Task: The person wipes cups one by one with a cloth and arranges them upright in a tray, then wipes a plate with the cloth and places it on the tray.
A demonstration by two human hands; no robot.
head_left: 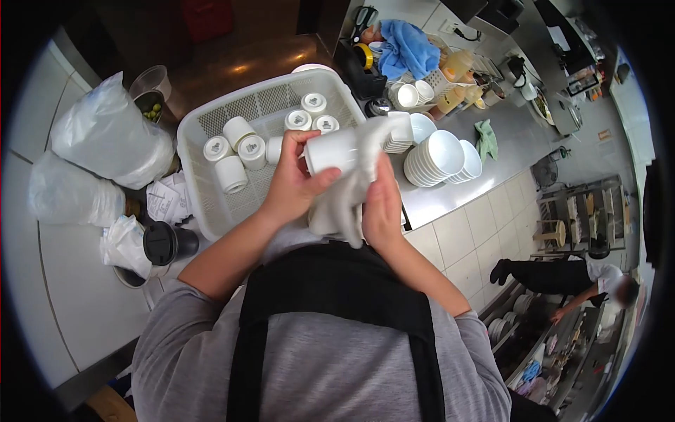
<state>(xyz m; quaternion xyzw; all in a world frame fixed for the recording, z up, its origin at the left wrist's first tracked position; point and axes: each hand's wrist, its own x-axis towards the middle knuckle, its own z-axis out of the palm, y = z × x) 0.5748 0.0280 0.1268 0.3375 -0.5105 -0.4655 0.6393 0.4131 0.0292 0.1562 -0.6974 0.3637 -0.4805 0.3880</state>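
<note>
My left hand [292, 184] is closed around a white cup [330, 150], which lies tilted on its side in front of my chest. A white cloth [343, 204] hangs from my right hand [380, 207], whose fingers press it against the far end of the cup. The cloth covers that end. Just beyond both hands stands a white perforated plastic basket [199, 172]. Inside it are several white cups [252, 151], many upside down with dark marks on their bases, others lying on their sides.
Stacked white bowls [430, 158] stand on the steel counter [430, 205] at right, near a blue cloth [408, 48], sauce bottles [450, 98] and a green cloth [486, 139]. Plastic bags [109, 133] and a black-lidded cup [169, 243] sit at left. Another person [562, 274] works at lower right.
</note>
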